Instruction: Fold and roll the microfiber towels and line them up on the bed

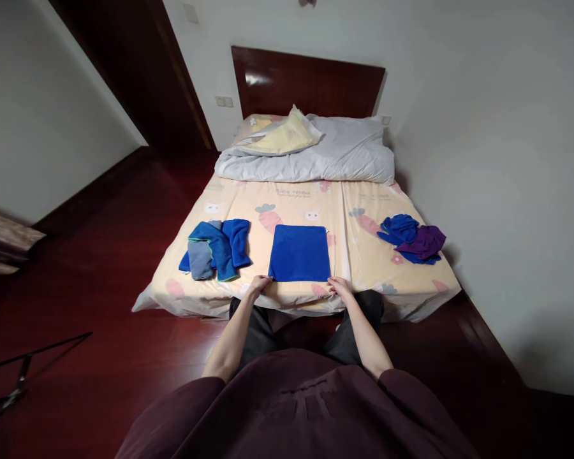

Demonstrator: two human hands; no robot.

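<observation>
A blue towel [300,253] lies flat and smooth on the bed in front of me, spread into a near square. My left hand [259,285] pinches its near left corner, fingers closed. At the near right corner, my right hand [338,286] grips the same towel between thumb and fingers. To the left lie several folded towels [217,248] in blue, teal with a green edge, and grey, partly overlapping. A crumpled heap of blue and purple cloths [414,240] sits on the right side of the bed.
The bed [310,204] has a cream sheet printed with carrots and rabbits. A grey quilt [349,146] and a yellow pillow [287,134] rest by the dark headboard [306,83]. A thin black stand [23,370] is on the floor at lower left. A wall borders the right side.
</observation>
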